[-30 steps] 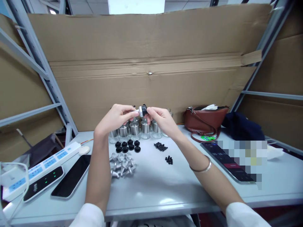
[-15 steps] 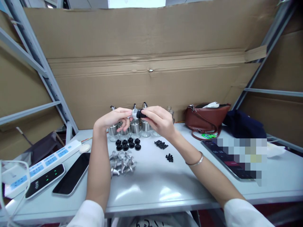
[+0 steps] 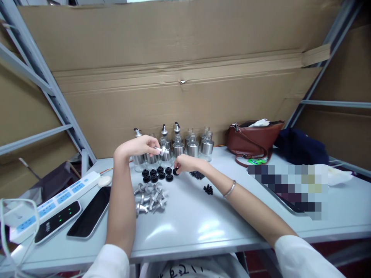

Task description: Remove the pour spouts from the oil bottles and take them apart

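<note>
My left hand [image 3: 145, 146] is raised in front of the bottles, its fingers pinching a silver metal pourer spout [image 3: 164, 150]. Lower and to the right, my right hand [image 3: 185, 163] has its fingertips closed on a black ribbed stopper [image 3: 175, 171] at the tabletop, right beside a cluster of similar black stoppers [image 3: 158, 175]. Nearer to me lies a pile of silver spouts [image 3: 150, 197]. Behind the hands stand several glass bottles with silver bands [image 3: 193, 148], a few of them topped with pourers [image 3: 176, 127]. My left hand and arm partly hide the leftmost bottles.
Small black caps [image 3: 208, 189] and flat black pieces [image 3: 197, 175] lie right of centre. A power strip [image 3: 62, 197], a dark phone [image 3: 89, 212] and a black device [image 3: 58, 222] are at left. A brown bag [image 3: 253, 141] and dark cloth [image 3: 301, 148] sit at right.
My hands were together with the spout against a black stopper. Now they are apart: the right hand has lowered the stopper to the table, while the left keeps the spout, slightly lower.
</note>
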Action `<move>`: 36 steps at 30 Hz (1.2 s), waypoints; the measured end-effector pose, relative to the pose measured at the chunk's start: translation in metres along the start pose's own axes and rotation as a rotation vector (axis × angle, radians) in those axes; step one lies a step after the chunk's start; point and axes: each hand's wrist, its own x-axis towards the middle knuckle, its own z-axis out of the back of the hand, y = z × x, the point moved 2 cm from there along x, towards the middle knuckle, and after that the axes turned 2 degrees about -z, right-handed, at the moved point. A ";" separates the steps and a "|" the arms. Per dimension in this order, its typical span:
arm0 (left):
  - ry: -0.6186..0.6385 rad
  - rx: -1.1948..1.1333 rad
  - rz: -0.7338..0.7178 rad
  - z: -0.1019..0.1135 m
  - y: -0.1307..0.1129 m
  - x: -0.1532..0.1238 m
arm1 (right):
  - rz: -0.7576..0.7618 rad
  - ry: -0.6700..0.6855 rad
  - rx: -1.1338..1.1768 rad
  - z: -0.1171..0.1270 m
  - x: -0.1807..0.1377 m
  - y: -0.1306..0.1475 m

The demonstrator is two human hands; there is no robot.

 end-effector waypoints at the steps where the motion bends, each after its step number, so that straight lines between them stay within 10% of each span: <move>1: 0.003 0.002 -0.008 -0.001 -0.004 0.000 | -0.003 0.008 0.010 -0.003 0.002 -0.002; 10: 0.042 -0.005 -0.002 -0.008 -0.009 0.004 | 0.208 -0.200 0.396 0.034 -0.017 0.019; 17: 0.126 0.040 -0.012 -0.014 -0.006 0.016 | 0.188 0.088 0.674 0.032 -0.022 0.026; 22: -0.318 -0.042 -0.027 0.002 0.007 0.009 | 0.084 0.351 0.170 0.010 -0.017 0.026; 30: -1.071 0.010 -0.030 0.030 0.048 -0.013 | -0.016 0.417 0.087 -0.007 -0.015 0.031; 36: -1.227 0.024 -0.072 0.038 0.058 -0.018 | 0.016 0.456 0.099 -0.016 -0.011 0.039</move>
